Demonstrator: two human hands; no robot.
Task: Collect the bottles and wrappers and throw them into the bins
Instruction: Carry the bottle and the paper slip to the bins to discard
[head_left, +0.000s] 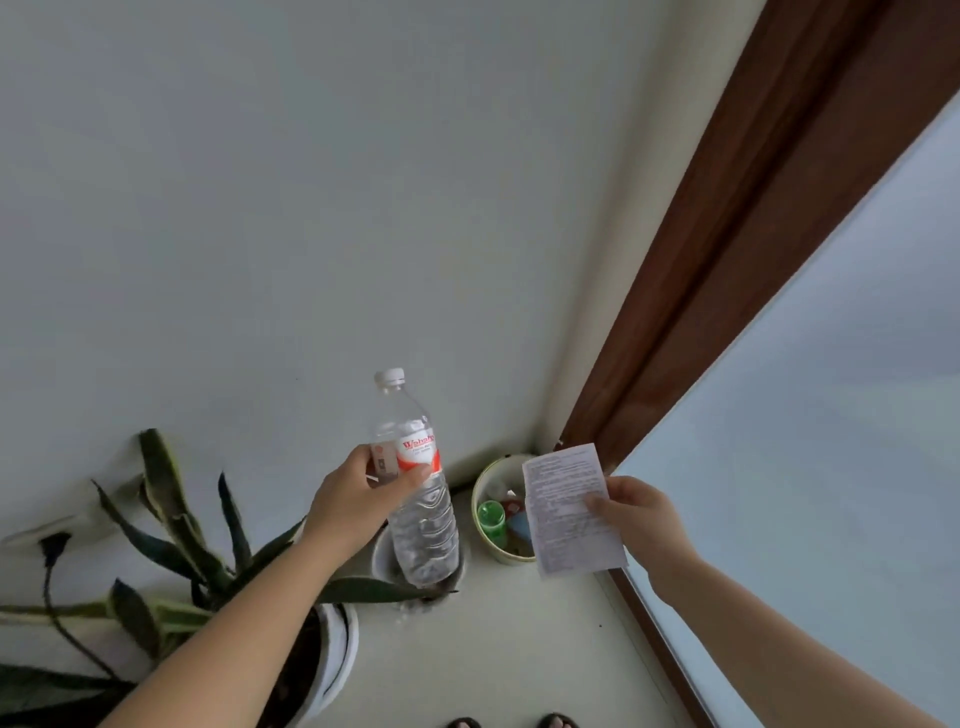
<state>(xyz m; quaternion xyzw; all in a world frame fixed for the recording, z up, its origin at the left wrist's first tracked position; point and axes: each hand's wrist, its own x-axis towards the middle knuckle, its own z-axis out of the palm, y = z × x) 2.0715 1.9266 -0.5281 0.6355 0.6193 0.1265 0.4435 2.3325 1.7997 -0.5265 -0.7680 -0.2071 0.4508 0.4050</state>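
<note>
My left hand (358, 499) grips a clear plastic water bottle (418, 488) with a white cap and a red-and-white label, held upright above a white bin (382, 558) mostly hidden behind it. My right hand (636, 514) pinches a printed sheet of paper (569, 512) by its right edge, in front of a pale green bin (480, 499) in the floor corner. Inside that bin lie a green bottle (491, 519) and some reddish and blue items, partly hidden by the paper.
A potted plant (171, 561) with long dark leaves in a white pot (337, 654) stands at the lower left, under my left forearm. A brown door frame (727, 312) and frosted glass panel (831, 467) run along the right. The wall lies straight ahead. My feet (511, 721) show at the bottom edge.
</note>
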